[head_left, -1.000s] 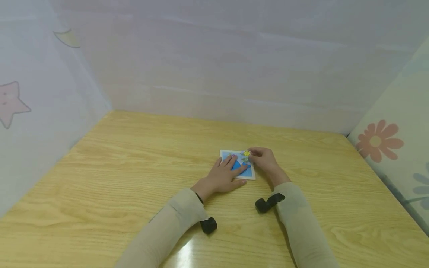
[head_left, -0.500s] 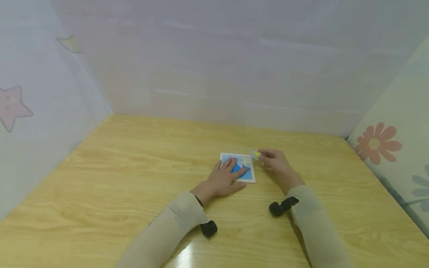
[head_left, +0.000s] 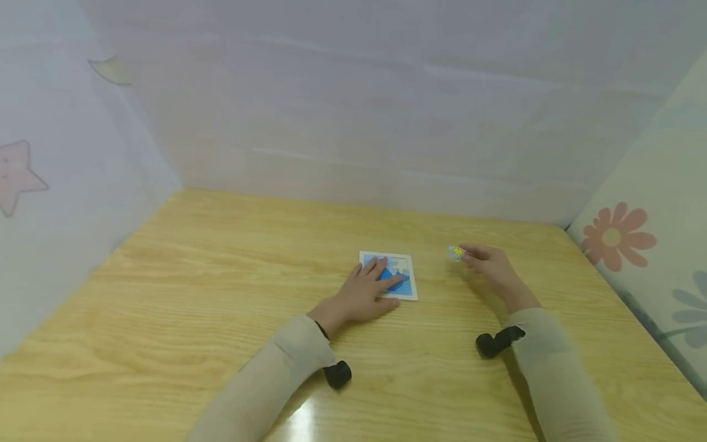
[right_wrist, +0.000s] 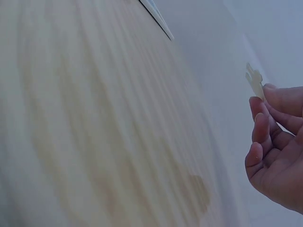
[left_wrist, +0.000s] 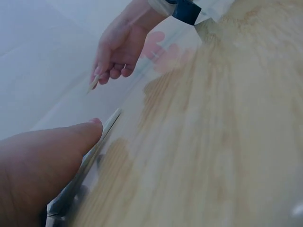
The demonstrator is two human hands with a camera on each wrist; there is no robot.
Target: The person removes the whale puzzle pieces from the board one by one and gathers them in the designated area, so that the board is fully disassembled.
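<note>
A square jigsaw puzzle board (head_left: 405,293) with a pale frame and a blue picture lies on the wooden table. My left hand (head_left: 361,294) rests flat over its left part, fingers spread, covering much of the picture. At the board's upper right a pale patch shows where the picture is bare. Off to the right, my right hand (head_left: 491,270) pinches a small jigsaw puzzle piece (head_left: 456,252) with a yellow sun on light blue between thumb and forefinger. In the right wrist view the piece (right_wrist: 254,80) is seen nearly edge-on, held above the table, its knobbed outline showing.
The wooden table (head_left: 248,245) reaches back to a pale cloth wall (head_left: 353,110). Side cloths bear a star on the left and a red flower (head_left: 611,237) on the right. A black wrist camera (head_left: 337,374) juts from the left cuff, another (head_left: 488,345) from the right.
My right hand has lifted the sun piece from the board's upper right corner and carried it to the right. The left hand has stayed on the board.
</note>
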